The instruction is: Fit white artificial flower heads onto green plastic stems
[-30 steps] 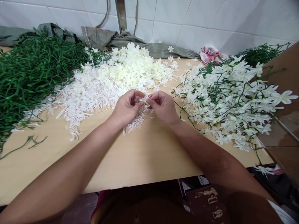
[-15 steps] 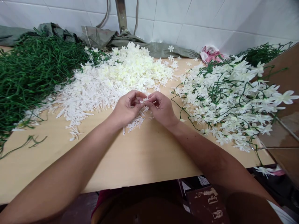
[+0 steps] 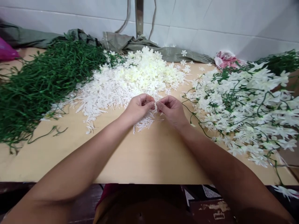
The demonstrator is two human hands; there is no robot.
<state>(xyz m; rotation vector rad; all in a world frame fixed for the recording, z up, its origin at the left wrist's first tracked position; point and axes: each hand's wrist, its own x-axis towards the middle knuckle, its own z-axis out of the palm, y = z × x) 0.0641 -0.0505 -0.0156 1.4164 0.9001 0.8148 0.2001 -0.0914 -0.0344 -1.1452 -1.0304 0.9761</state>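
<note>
My left hand and my right hand meet above the middle of the table, fingertips nearly touching. Each is pinched closed around a small white piece between them, mostly hidden by the fingers. Below and between the hands lie thin white stamen-like pieces. Behind them rises a heap of loose white and pale yellow blossoms, its near left side made of more thin white pieces.
Green plastic stems are piled at the left, near a pink bag. White flowers on green stems cover the right side. A grey cloth and a pink-white cloth lie along the tiled wall.
The view has turned a little to the left, so everything appears shifted right and the pink bag now shows. My hands remain close together, fingers still pinched.
</note>
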